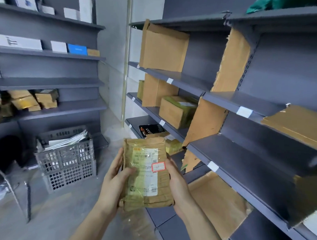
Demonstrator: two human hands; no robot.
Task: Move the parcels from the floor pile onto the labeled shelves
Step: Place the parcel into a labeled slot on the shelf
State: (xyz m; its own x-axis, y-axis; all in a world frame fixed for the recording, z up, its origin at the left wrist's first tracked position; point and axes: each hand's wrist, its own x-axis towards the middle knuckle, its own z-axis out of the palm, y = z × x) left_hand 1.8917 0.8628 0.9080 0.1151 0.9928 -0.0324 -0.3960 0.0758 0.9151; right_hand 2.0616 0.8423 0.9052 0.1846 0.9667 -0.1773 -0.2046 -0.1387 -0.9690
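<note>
Task under way: left hand and right hand grip a taped parcel not yet shelved; several boxes already occupy the labeled shelves

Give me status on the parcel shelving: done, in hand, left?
Done: several parcels already sit on the right-hand shelves, such as a taped box. In hand: both hands, left hand and right hand, hold a taped brown parcel label-up, not yet shelved. Left: the floor pile is out of view, so the remainder is unknown.
</note>
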